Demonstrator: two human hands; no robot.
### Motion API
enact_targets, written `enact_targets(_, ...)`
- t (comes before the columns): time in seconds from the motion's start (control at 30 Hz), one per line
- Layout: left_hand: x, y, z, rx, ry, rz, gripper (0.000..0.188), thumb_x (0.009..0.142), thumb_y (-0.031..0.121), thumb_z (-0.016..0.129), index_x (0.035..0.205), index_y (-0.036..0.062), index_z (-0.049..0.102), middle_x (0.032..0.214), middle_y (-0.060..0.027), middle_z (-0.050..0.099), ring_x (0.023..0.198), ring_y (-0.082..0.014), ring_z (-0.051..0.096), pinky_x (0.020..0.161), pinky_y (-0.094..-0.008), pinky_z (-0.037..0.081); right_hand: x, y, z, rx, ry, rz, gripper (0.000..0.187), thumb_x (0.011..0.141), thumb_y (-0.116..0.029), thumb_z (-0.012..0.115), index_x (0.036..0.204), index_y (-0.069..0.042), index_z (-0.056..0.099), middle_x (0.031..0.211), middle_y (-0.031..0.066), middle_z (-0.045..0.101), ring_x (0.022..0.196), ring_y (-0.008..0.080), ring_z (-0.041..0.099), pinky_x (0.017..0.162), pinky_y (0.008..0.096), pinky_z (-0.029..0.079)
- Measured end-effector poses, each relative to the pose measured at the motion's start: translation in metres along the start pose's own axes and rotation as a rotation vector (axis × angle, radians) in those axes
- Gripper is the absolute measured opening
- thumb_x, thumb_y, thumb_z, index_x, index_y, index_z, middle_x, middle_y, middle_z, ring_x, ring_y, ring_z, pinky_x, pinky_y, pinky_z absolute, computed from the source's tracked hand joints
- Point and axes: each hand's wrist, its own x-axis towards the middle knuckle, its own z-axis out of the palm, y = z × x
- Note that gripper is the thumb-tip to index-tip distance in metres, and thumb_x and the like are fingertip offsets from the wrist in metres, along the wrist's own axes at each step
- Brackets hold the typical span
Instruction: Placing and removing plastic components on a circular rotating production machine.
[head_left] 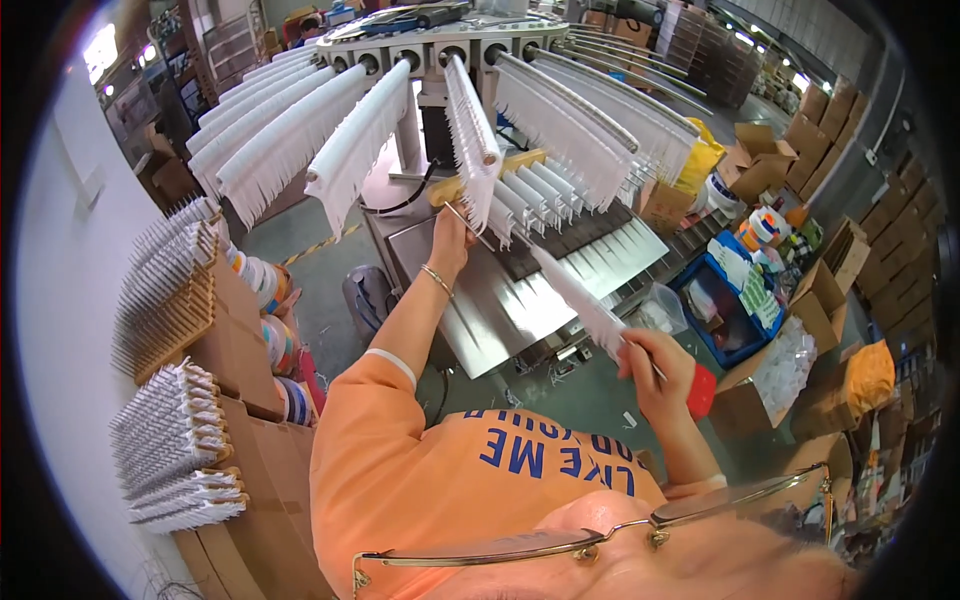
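Note:
My left hand point(452, 243) is closed at the near end of a thin metal rod point(482, 238), beside a wooden bar point(445, 192). My right hand point(660, 378) is closed around the near end of a long white fringed strip point(580, 300), which slants away toward the metal table point(470, 320). Something red point(702, 392) shows just behind that hand; its kind is unclear. Close by my left hand, a fringed white roll point(470, 140) hangs from the round machine point(450, 42). Short white fringed pieces point(540, 195) stand in a row on the table.
More white fringed rolls point(355, 130) fan out from the machine. At left, racks of metal pins point(165, 290) and white-covered pins point(170, 430) rest on cardboard boxes point(275, 460). A blue crate point(730, 300) and open cartons point(825, 290) stand at right.

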Motion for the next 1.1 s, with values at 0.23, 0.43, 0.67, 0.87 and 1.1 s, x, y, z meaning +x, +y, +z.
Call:
enact_targets(0.23, 0.004, -0.018, 0.004, 0.050, 0.013, 0.145, 0.025, 0.091, 0.022, 0.038, 0.077, 0.0075, 0.052, 0.055, 0.0013, 0.047, 0.038, -0.0071, 0.038, 0.033, -0.0207, 0.028, -0.016, 0.037, 0.023, 0.246, 0.094, 0.093, 0.015, 0.085, 0.001, 0.045, 0.093, 0.005, 0.057, 0.072, 0.0088, 0.058, 0.055, 0.0120, 0.055, 0.051, 0.0221, 0.042)
enact_targets(0.43, 0.001, -0.010, 0.004, 0.004, -0.008, 0.104, 0.023, 0.091, 0.021, 0.039, 0.076, 0.0074, 0.051, 0.055, 0.0011, 0.046, 0.037, -0.0072, 0.038, 0.033, -0.0215, 0.026, -0.056, 0.053, 0.018, 0.393, 0.198, 0.123, 0.018, 0.087, -0.003, 0.041, 0.094, 0.005, 0.056, 0.072, 0.0110, 0.056, 0.052, 0.0136, 0.051, 0.049, 0.0232, 0.041)
enact_targets(0.67, 0.009, -0.009, -0.001, 0.022, -0.029, 0.066, 0.019, 0.087, 0.018, 0.039, 0.074, 0.0087, 0.048, 0.053, 0.0002, 0.045, 0.036, -0.0081, 0.037, 0.032, -0.0220, 0.024, -0.093, 0.058, 0.012, 0.546, 0.353, 0.220, 0.018, 0.088, -0.006, 0.045, 0.096, 0.005, 0.056, 0.073, 0.0120, 0.056, 0.054, 0.0143, 0.053, 0.049, 0.0237, 0.042)
enact_targets(0.87, 0.012, -0.009, 0.002, -0.018, -0.020, 0.032, 0.018, 0.084, 0.017, 0.041, 0.070, 0.0092, 0.048, 0.051, 0.0005, 0.043, 0.035, -0.0085, 0.035, 0.033, -0.0227, 0.023, -0.065, 0.035, -0.004, 0.481, 0.267, 0.134, 0.018, 0.087, -0.004, 0.043, 0.096, 0.006, 0.056, 0.073, 0.0125, 0.057, 0.053, 0.0142, 0.053, 0.048, 0.0233, 0.043)
enact_targets(1.1, 0.004, -0.013, -0.005, 0.055, -0.079, 0.085, 0.016, 0.088, 0.025, 0.046, 0.090, 0.0111, 0.052, 0.066, 0.0027, 0.049, 0.052, -0.0067, 0.045, 0.042, -0.0186, 0.034, -0.004, 0.002, 0.005, 0.236, 0.072, 0.153, 0.018, 0.087, -0.003, 0.041, 0.096, 0.005, 0.055, 0.070, 0.0084, 0.057, 0.053, 0.0118, 0.053, 0.049, 0.0204, 0.041)
